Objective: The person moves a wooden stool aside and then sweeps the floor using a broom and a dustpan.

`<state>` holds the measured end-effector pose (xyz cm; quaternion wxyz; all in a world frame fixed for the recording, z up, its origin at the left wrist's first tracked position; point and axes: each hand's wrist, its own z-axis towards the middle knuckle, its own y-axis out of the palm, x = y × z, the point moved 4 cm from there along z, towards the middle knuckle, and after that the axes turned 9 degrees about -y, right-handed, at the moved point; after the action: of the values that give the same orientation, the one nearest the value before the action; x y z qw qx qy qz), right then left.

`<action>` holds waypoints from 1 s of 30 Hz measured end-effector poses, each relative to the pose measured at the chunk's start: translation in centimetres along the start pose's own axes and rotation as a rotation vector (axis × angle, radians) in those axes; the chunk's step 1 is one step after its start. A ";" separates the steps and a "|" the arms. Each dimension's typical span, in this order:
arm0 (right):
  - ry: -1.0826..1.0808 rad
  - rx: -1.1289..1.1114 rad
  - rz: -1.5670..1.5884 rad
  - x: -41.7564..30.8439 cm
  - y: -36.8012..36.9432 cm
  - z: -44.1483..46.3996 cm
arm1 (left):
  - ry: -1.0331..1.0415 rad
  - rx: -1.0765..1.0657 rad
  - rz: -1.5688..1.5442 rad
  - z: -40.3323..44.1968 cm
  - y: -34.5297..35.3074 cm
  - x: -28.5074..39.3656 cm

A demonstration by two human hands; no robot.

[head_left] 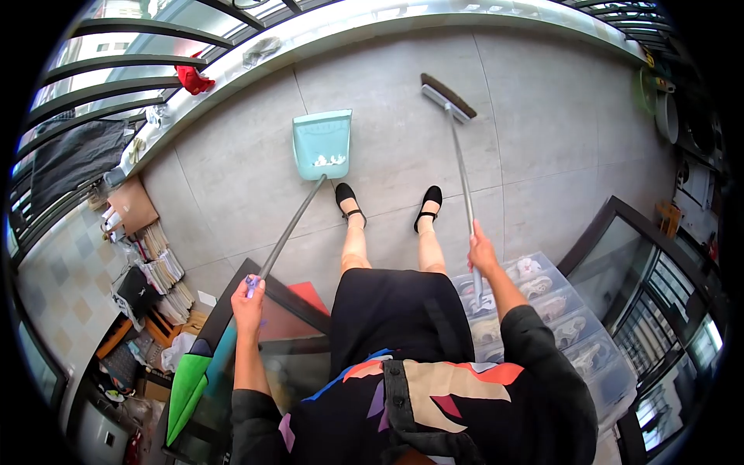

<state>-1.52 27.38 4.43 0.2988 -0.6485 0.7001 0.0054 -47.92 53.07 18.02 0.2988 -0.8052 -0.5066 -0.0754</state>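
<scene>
My left hand (248, 301) is closed round the purple-topped handle of a long-handled dustpan (322, 143). The pale teal pan rests on the grey floor ahead, with several small white scraps inside near its handle end. My right hand (482, 254) grips the grey pole of a broom (448, 99). The broom head, with brown bristles, is at the far right of the pan, apart from it and tilted. Both poles slant back from the floor tools to my hands.
Clear plastic boxes (577, 333) stand at my right, beside a dark-framed glass door (651, 287). Stacked papers (164, 275) and cardboard (133, 205) lie at the left. A red cloth (192, 77) hangs by the railing; a green cloth (188, 391) is near my left arm.
</scene>
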 end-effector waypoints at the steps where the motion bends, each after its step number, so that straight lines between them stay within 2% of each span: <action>1: -0.025 -0.019 -0.027 1.2 1.5 -1.4 | 0.001 -0.003 0.006 0.4 -0.1 0.1; 3: 0.017 -0.078 -0.047 0.8 3.7 -4.5 | 0.126 -0.023 0.092 1.5 -0.2 0.6; 7: 0.143 -0.115 0.025 0.0 5.6 -9.3 | 0.231 -0.089 0.212 4.4 -1.0 2.3; 9: 0.045 -0.032 -0.053 0.4 4.7 -11.0 | 0.235 -0.110 0.302 5.8 -1.5 3.9; 10: 0.048 -0.030 -0.044 2.1 4.7 -11.1 | 0.226 -0.126 0.386 6.4 -1.7 4.6; 12: -0.090 0.109 -0.143 5.2 4.4 -10.5 | 0.246 -0.143 0.449 7.1 -2.2 6.6; 13: -0.132 0.157 -0.175 5.5 4.1 -10.4 | 0.277 -0.138 0.585 7.2 -2.2 7.8; 15: -0.187 0.220 -0.071 5.4 3.7 -7.9 | 0.337 -0.131 0.760 7.9 -2.3 9.5; 17: -0.076 0.194 0.053 0.8 2.7 -5.6 | 0.371 -0.138 0.822 8.7 -2.1 11.3; 20: -0.052 0.184 0.023 -1.0 3.3 -2.0 | 0.396 -0.154 0.891 9.5 -2.0 13.3; 22: -0.098 0.159 -0.128 -1.3 5.0 -1.5 | 0.400 -0.177 1.003 8.9 -1.4 14.9; 25: -0.226 0.166 -0.269 4.2 8.9 -2.8 | 0.491 -0.208 1.078 10.2 -0.9 15.6; 28: -0.214 0.128 -0.349 6.0 10.6 -7.5 | 0.526 -0.208 1.130 10.3 0.4 16.8; 29: -0.213 0.124 -0.343 6.0 10.5 -9.1 | 0.559 -0.208 1.164 10.0 1.1 17.4; 30: -0.155 0.123 -0.194 4.7 9.6 -10.7 | 0.597 -0.201 1.192 10.0 1.5 17.9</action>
<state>-14.57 20.38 7.56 0.3906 -0.6911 0.6079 -0.0164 -39.87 71.96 16.93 0.3403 -0.9156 0.1381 -0.1636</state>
